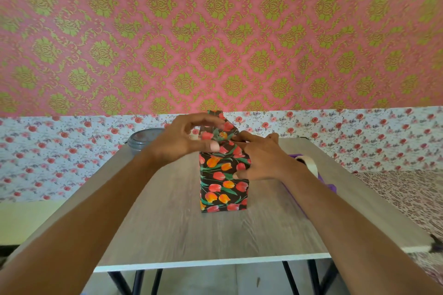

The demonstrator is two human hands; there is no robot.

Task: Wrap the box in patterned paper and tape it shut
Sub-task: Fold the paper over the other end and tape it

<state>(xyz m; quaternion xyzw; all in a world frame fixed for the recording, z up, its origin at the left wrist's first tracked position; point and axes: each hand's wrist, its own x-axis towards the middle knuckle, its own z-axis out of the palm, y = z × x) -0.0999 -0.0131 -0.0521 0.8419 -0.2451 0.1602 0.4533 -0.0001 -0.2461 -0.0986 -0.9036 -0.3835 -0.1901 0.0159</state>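
Note:
A tall box (223,184) stands upright in the middle of the wooden table (167,223), wrapped in black paper with red and orange tulips. At its top the paper flaps (220,127) stick up, partly folded. My left hand (182,139) is at the top left of the box, its thumb pressing the front top edge and its fingers curled around the flaps. My right hand (261,158) rests on the box's top right corner, fingers on the folded paper and thumb against the right side.
A grey round lidded container (141,141) sits at the table's far left. A purple tape dispenser with a white tape roll (309,165) lies to the right, partly hidden behind my right forearm. The table's near edge runs across the lower frame.

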